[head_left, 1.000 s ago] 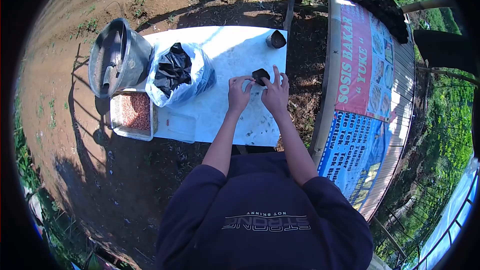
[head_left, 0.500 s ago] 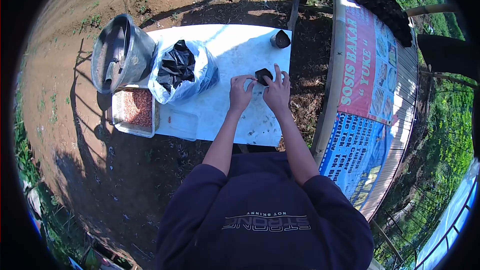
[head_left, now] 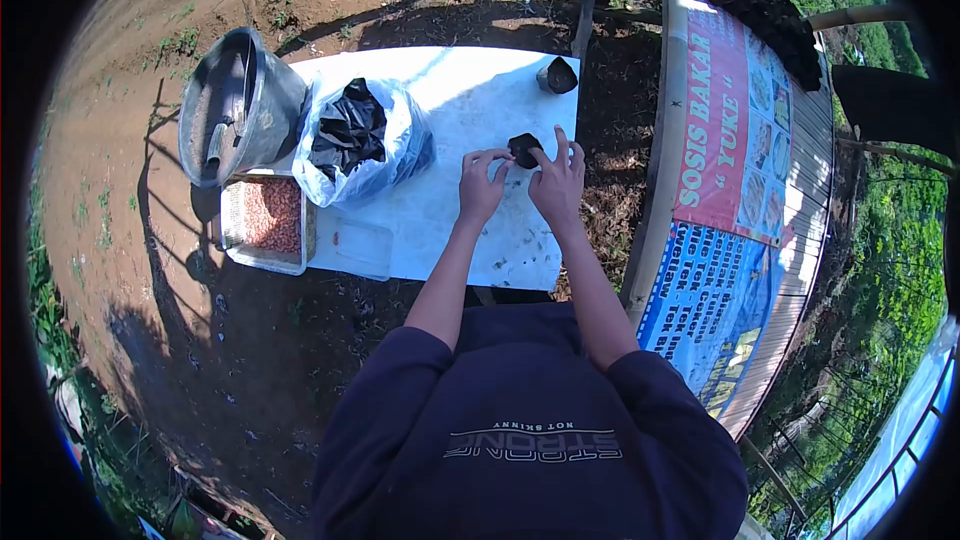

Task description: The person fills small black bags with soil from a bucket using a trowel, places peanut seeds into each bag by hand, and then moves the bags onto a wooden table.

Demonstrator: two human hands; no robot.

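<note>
Seedling bag (head_left: 524, 149) sits on the white table (head_left: 470, 90), between the hands. The right hand (head_left: 557, 185) is spread, touching it; whether the left hand (head_left: 481, 186), curled beside it, grips cannot be told. Seemingly light and soft-walled, it is best cupped low.

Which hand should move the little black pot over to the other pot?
Probably the right hand: it's at the black pot and nearer the other pot, by the table's far right corner. The left hand is farther from there.
</note>
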